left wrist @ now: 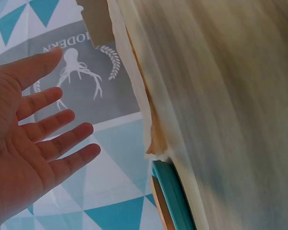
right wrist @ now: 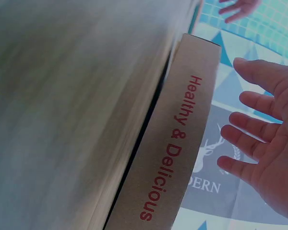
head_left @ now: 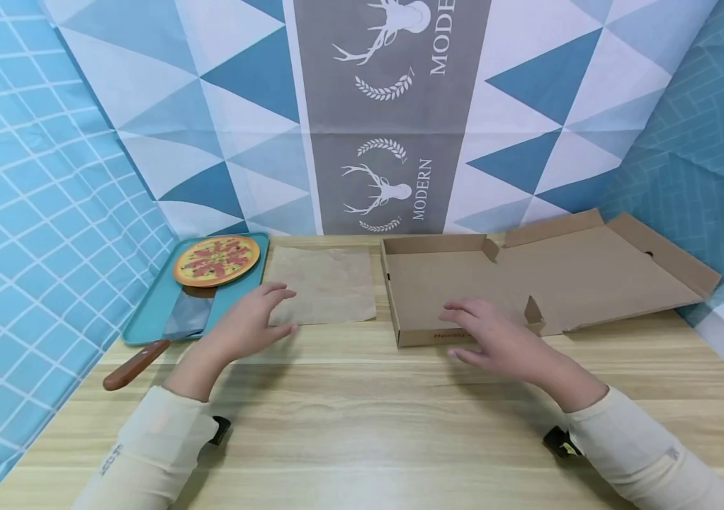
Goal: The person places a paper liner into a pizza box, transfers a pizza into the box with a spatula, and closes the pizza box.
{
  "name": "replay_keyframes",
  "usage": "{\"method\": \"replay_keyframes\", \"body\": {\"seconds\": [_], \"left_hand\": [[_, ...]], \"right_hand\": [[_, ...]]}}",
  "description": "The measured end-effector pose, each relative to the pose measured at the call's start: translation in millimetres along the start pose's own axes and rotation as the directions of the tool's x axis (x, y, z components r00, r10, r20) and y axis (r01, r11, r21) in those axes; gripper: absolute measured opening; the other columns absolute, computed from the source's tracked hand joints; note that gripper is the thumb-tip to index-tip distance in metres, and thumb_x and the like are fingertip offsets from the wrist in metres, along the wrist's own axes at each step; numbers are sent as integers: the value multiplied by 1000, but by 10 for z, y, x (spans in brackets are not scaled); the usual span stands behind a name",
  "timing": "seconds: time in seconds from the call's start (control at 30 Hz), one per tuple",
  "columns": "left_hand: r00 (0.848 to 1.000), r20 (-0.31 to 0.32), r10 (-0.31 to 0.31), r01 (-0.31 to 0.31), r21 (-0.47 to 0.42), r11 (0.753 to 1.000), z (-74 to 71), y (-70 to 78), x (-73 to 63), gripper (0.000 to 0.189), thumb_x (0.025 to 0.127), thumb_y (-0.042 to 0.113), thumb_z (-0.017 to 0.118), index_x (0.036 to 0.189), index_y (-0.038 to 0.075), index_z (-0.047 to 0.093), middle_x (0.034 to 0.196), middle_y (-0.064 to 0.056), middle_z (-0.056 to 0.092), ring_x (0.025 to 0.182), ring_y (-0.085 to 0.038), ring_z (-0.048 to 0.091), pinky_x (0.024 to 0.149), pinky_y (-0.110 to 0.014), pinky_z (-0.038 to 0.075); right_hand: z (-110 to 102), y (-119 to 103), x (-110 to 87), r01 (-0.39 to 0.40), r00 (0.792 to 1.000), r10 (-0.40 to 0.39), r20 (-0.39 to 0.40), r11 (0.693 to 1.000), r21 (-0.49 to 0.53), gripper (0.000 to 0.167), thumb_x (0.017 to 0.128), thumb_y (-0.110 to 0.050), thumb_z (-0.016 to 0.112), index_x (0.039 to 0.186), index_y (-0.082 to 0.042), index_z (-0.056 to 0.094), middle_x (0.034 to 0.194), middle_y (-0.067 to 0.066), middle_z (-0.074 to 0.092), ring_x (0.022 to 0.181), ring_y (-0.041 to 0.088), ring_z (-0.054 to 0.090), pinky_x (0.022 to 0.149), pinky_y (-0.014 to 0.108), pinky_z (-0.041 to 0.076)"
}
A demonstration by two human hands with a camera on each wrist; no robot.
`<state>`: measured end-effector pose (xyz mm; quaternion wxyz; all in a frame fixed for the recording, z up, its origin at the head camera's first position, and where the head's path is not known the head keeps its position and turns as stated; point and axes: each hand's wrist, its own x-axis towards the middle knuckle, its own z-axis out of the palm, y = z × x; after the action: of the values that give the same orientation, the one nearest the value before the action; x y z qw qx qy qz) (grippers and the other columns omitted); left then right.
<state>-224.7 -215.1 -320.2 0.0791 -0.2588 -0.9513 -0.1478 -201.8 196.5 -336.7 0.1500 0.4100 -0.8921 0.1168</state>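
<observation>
My left hand (head_left: 251,324) hovers between the teal tray (head_left: 149,312) and a sheet of brown paper (head_left: 324,283), its fingers spread and holding nothing. On the tray a pizza (head_left: 217,259) lies over the blade of a pizza server (head_left: 188,312), whose wooden handle (head_left: 136,365) sticks out past the tray's front edge. My right hand (head_left: 496,338), also with loose, spread fingers and nothing in them, is over the front edge of an open cardboard pizza box (head_left: 445,283). In the right wrist view red lettering shows on the box's front wall (right wrist: 168,143).
The box's lid (head_left: 611,273) lies folded back to the right, near the side wall. A patterned backdrop (head_left: 387,113) stands behind the wooden table (head_left: 349,418), and a blue tiled sheet (head_left: 30,177) rises at the left. Dark wrist devices sit under both cuffs.
</observation>
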Motion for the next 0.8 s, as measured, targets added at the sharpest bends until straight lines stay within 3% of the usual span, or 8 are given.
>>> {"method": "replay_keyframes", "body": {"seconds": [0.23,0.5,0.6,0.8], "left_hand": [[999,14,-42,43,-24,999,8,-81,35,50,88,22,73,129,-4,58,133,-26,52,123,-43,49,99,-56,41],[991,26,-134,134,-13,991,33,-128,150,45,89,20,71,123,-8,61,126,-27,57,118,-43,52,96,-55,43],[980,42,-197,197,3,980,38,-140,222,46,89,22,70,122,-8,61,124,-28,58,117,-43,53,95,-55,44],[942,75,-327,323,66,944,33,-171,333,49,89,25,71,123,-8,61,121,-27,61,111,-42,57,92,-54,46]], "right_hand": [[33,26,-15,78,996,-78,-39,997,-3,48,80,-19,81,120,0,62,123,17,59,114,33,55,95,49,46],[57,28,-17,129,989,-130,-72,991,-21,48,76,-16,83,116,1,63,118,17,60,110,32,57,92,48,48],[66,24,-20,132,989,-133,-70,991,-25,49,76,-16,84,116,1,63,118,17,60,109,32,57,91,47,48],[80,18,-25,136,989,-137,-64,991,-21,48,76,-17,84,116,0,64,119,17,61,110,32,57,92,47,48]]}}
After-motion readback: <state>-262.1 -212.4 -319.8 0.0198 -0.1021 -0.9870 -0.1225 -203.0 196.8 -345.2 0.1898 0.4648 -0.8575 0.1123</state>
